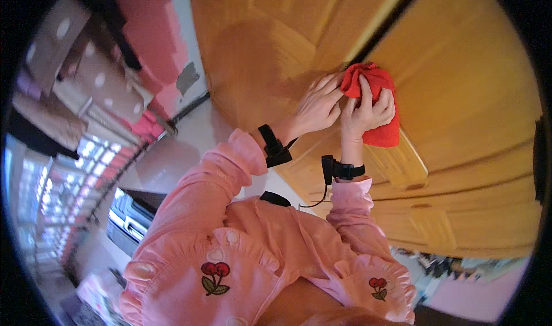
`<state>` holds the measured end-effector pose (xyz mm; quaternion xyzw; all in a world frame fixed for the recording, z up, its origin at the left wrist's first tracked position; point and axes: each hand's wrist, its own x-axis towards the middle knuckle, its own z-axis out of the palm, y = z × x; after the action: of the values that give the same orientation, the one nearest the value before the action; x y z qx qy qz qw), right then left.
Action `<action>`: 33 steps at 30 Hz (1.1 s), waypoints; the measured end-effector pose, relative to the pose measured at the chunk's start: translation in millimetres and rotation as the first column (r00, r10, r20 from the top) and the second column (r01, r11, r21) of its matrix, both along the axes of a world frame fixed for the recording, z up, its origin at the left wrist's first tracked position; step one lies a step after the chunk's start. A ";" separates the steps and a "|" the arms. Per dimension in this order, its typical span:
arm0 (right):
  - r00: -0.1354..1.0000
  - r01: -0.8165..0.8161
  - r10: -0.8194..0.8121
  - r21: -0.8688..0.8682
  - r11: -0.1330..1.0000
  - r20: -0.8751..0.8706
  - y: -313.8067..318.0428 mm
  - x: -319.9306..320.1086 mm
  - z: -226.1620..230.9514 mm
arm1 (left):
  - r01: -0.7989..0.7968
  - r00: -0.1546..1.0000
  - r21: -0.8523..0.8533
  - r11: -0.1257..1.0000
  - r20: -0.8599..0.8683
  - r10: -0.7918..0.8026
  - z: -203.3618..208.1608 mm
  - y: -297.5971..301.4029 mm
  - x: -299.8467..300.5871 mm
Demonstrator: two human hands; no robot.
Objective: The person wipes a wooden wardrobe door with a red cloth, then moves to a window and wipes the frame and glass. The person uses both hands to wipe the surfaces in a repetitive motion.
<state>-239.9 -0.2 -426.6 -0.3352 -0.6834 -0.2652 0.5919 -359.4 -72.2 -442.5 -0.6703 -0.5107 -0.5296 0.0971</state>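
My right hand point(371, 112) is closed on a bunched red cloth point(382, 133) and presses it to a yellow-brown wooden door point(460, 90). Its fingers are bent over the cloth's front. Just to its left, my left hand point(318, 105) rests by the edge of the neighbouring wooden door point(259, 61). The left fingers stretch toward the dark gap point(385, 21) between the doors, their tips close to the cloth. Whether those tips touch the cloth or only the wood, I cannot tell.
Black straps with a thin cable sit on both wrists. At the left are hanging polka-dot fabric point(95, 75), a barred window point(75, 182) and a dark suitcase-like object point(129, 219). A pink and white wall point(155, 32) meets the left door. Assorted items point(443, 265) lie low at the right.
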 end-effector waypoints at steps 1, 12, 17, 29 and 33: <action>0.997 -0.043 0.043 -0.003 0.999 0.056 10.2 -8.2 3.5 | -0.043 0.999 -0.061 0.997 0.022 0.045 -1.5 3.9 -7.0; 0.786 -0.227 0.188 -0.008 0.974 0.588 15.0 -91.4 34.9 | 0.133 0.581 -0.096 0.986 0.814 0.001 -36.3 15.2 -60.8; 0.626 -0.242 0.245 -0.114 0.964 0.740 13.1 -119.0 29.9 | -0.039 0.338 -0.188 0.981 0.922 0.190 -45.6 10.6 -64.5; 0.454 -0.484 0.718 -0.530 0.696 0.527 8.9 -169.4 52.0 | 0.224 0.129 0.246 0.943 0.951 -0.279 -16.8 6.4 -95.6; 0.571 -0.514 0.683 -0.450 0.730 0.456 3.8 -136.4 83.7 | 0.142 0.402 0.133 0.981 0.898 -0.180 -5.9 33.3 -96.1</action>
<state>-376.3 3.6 -342.9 -0.0573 -0.9340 -0.0427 0.3501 -455.5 -38.9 -448.4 -0.3236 -0.4058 -0.8225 -0.2326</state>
